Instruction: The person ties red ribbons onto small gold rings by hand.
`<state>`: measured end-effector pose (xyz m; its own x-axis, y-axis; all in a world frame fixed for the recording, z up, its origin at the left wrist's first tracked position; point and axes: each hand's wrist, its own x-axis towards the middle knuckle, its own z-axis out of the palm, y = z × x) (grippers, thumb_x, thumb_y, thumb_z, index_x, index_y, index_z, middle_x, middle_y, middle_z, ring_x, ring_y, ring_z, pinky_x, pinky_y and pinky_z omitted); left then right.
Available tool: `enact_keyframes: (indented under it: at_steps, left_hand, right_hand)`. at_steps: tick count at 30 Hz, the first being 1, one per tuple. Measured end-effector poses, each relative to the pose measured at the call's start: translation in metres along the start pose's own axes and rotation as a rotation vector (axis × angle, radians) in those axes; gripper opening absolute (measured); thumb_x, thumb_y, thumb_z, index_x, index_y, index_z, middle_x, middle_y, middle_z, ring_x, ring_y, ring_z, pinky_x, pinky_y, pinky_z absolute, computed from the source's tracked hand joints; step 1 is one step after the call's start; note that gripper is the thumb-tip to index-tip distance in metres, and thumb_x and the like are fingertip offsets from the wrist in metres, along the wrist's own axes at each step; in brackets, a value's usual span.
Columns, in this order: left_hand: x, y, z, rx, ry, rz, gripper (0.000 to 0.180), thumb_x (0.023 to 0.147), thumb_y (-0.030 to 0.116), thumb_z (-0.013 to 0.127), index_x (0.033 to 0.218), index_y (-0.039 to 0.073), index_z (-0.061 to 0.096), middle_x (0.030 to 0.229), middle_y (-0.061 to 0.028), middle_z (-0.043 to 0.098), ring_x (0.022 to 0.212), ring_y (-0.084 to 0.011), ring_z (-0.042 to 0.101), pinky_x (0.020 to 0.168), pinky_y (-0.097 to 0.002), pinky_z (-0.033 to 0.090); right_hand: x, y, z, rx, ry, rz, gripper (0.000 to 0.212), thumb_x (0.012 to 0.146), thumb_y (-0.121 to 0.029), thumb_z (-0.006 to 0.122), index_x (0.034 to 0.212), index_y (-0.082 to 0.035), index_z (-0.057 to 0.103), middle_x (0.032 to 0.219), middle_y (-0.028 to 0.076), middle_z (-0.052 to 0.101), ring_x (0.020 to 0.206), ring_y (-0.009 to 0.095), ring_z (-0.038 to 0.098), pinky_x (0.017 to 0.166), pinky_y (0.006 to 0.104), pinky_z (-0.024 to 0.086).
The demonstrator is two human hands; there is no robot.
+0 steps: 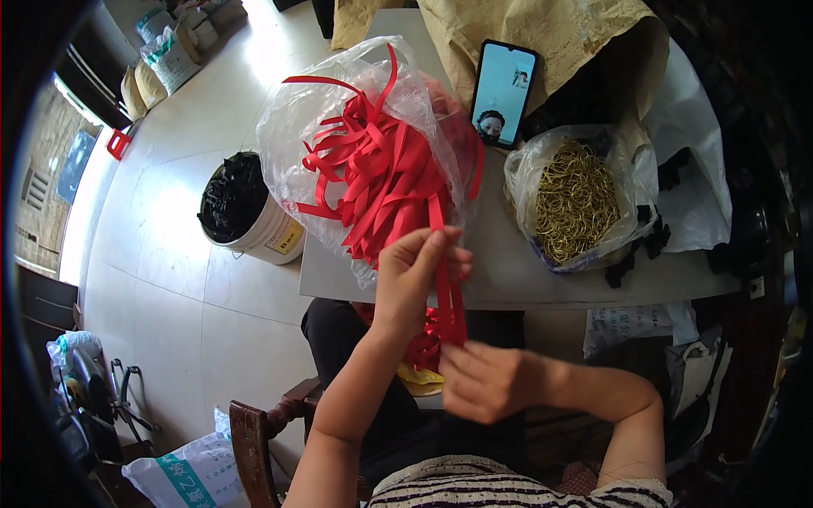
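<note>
A length of red ribbon [449, 306] runs between my hands over the table's front edge. Its upper part is pinched between the thumb and fingers of my left hand [412, 269]. Lower down, my right hand [487, 379] closes on the ribbon's lower end, the fingers slightly blurred. Just beyond my left hand, a heap of red ribbons [381, 173] spills from a clear plastic bag [284, 127] on the table. More red pieces and something yellow show below the hands, near my lap, partly covered by them.
A bag of brass-coloured wire rings [577, 203] stands on the grey table [542, 292] at the right. Behind it a phone [504, 93] leans on brown paper [576, 42]. A white bucket [275, 233] lined with black plastic stands left of the table; a wooden chair [254, 440] is lower left.
</note>
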<state>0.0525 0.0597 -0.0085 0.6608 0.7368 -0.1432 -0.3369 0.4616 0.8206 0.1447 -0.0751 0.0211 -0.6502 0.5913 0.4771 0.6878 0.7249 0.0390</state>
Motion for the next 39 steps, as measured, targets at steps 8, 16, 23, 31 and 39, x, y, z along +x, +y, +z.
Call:
enact_keyframes:
  at_steps: [8, 16, 23, 31, 39]
  left_hand:
    - [-0.022, -0.005, 0.012, 0.168, -0.044, 0.085, 0.026, 0.094, 0.018, 0.047, 0.103, -0.004, 0.057, 0.087, -0.0104, 0.065, 0.077, -0.0137, 0.063, 0.069, -0.0248, 0.051]
    - [-0.017, 0.020, 0.010, 0.071, -0.248, -0.013, 0.023, 0.095, 0.011, 0.044, 0.105, -0.005, 0.055, 0.081, -0.0091, 0.062, 0.071, -0.0131, 0.061, 0.065, -0.0243, 0.051]
    - [-0.039, 0.073, 0.021, 0.103, -0.258, 0.177, 0.022, 0.094, 0.011, 0.045, 0.103, -0.006, 0.055, 0.073, -0.0104, 0.060, 0.059, -0.0132, 0.058, 0.055, -0.0213, 0.047]
    - [-0.052, 0.053, -0.005, 0.136, 0.021, 0.193, 0.022, 0.094, 0.009, 0.044, 0.103, -0.006, 0.057, 0.068, -0.0079, 0.059, 0.055, -0.0094, 0.054, 0.052, -0.0184, 0.043]
    - [-0.054, 0.014, 0.003, 0.126, -0.002, 0.141, 0.020, 0.094, 0.010, 0.046, 0.104, -0.004, 0.057, 0.072, -0.0048, 0.060, 0.059, -0.0072, 0.055, 0.052, -0.0177, 0.044]
  right_hand:
    - [0.011, 0.031, -0.018, 0.595, 0.367, 1.034, 0.007, 0.073, 0.001, 0.060, 0.076, -0.001, 0.055, 0.077, 0.003, 0.053, 0.065, 0.009, 0.053, 0.059, 0.0210, 0.044]
    - [0.012, 0.073, 0.014, 1.127, 0.789, 1.014, 0.015, 0.081, -0.002, 0.054, 0.096, -0.001, 0.056, 0.110, 0.010, 0.050, 0.081, 0.006, 0.052, 0.069, 0.0195, 0.042]
    - [0.064, 0.102, 0.036, 0.936, 0.321, 0.711, 0.021, 0.084, -0.009, 0.051, 0.101, 0.001, 0.058, 0.096, 0.011, 0.062, 0.084, 0.019, 0.061, 0.073, 0.0272, 0.046]
    - [0.114, 0.168, 0.021, 0.570, 0.749, 0.670, 0.029, 0.085, -0.015, 0.058, 0.108, 0.003, 0.055, 0.100, 0.012, 0.061, 0.092, 0.017, 0.060, 0.078, 0.0279, 0.047]
    - [0.029, 0.036, 0.018, 1.077, 0.558, 1.063, 0.019, 0.079, -0.008, 0.066, 0.095, -0.002, 0.060, 0.093, 0.005, 0.060, 0.081, 0.010, 0.057, 0.068, 0.0233, 0.045]
